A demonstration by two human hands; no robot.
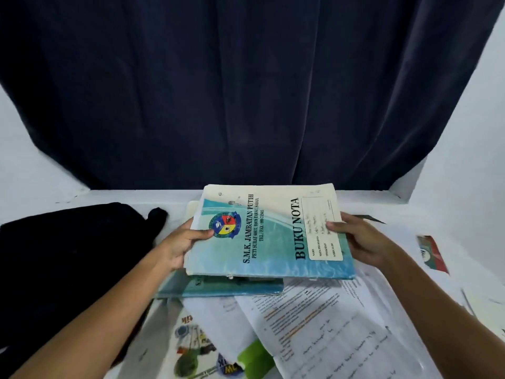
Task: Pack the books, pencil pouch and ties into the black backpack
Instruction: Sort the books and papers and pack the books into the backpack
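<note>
Between our two hands, at the middle of the white table [410, 203], we hold a light blue notebook [269, 236] titled "BUKU NOTA", lifted above the clutter. Our left hand [181, 243] grips its left short edge, thumb on the cover by the school crest; our right hand [363, 242] grips the right short edge, thumb on the name label. The notebook's long axis runs left to right, from one hand to the other. The black backpack [73, 258] lies flat to our left, just beside the left forearm, so the left hand is the nearer one and the coming move likely carries the book leftward. We cannot tell whether the backpack is open. A second teal notebook [218, 289] lies beneath the held one, on loose printed sheets [314, 324]. A dark blue curtain [246, 91] hangs behind the table.
</note>
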